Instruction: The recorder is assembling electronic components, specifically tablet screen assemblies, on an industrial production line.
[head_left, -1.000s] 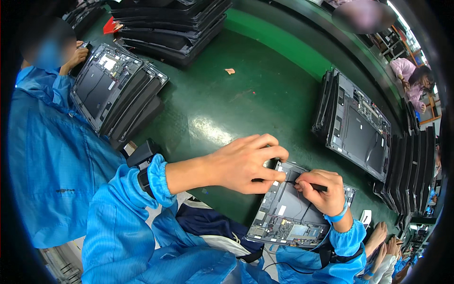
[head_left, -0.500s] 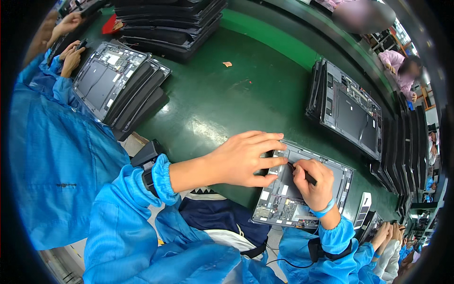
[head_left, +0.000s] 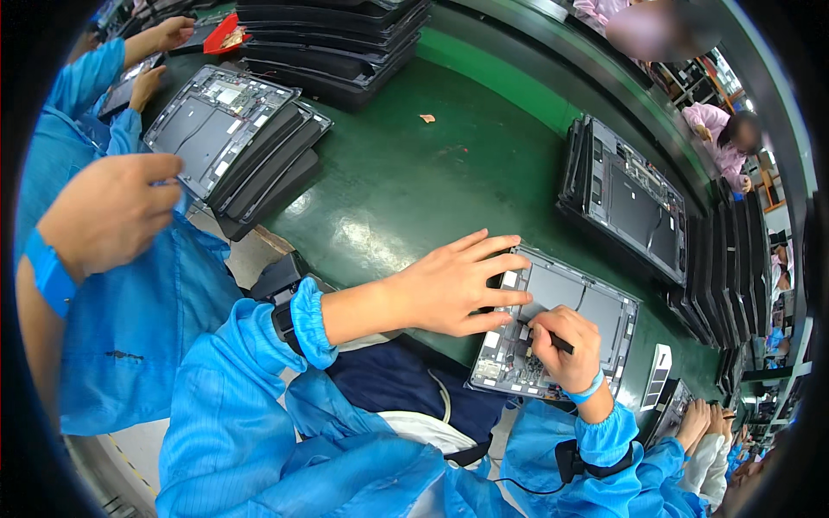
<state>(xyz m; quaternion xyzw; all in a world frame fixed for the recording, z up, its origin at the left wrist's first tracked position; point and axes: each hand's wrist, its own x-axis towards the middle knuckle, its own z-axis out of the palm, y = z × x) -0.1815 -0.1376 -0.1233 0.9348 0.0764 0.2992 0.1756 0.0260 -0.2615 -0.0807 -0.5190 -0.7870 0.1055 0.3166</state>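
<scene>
An opened laptop base [head_left: 611, 304] lies in front of me with its inner side up, showing a flat dark battery, cables and a circuit board. My left hand [head_left: 453, 287] is open over its left edge, fingers spread and fingertips on the frame. In my right hand [head_left: 567, 350] is a slim black pen-shaped tool [head_left: 563, 344], pinched between thumb and fingers. Its tip points down to the inside of the base, close to the left fingertips. I cannot make out exactly what the tip touches.
Opened laptop bases stand stacked at left [head_left: 194, 142] and right [head_left: 635, 194], with a taller dark stack [head_left: 332, 52] behind. A scrap [head_left: 427, 118] lies on the green table [head_left: 389, 164]. A co-worker's hand [head_left: 112, 211] hovers at left. A white strip [head_left: 657, 377] lies at right.
My right hand and the black tool have moved nearer to me over the laptop base. My left hand stays at its edge, fingers slightly more spread. A co-worker's hand has come in at left.
</scene>
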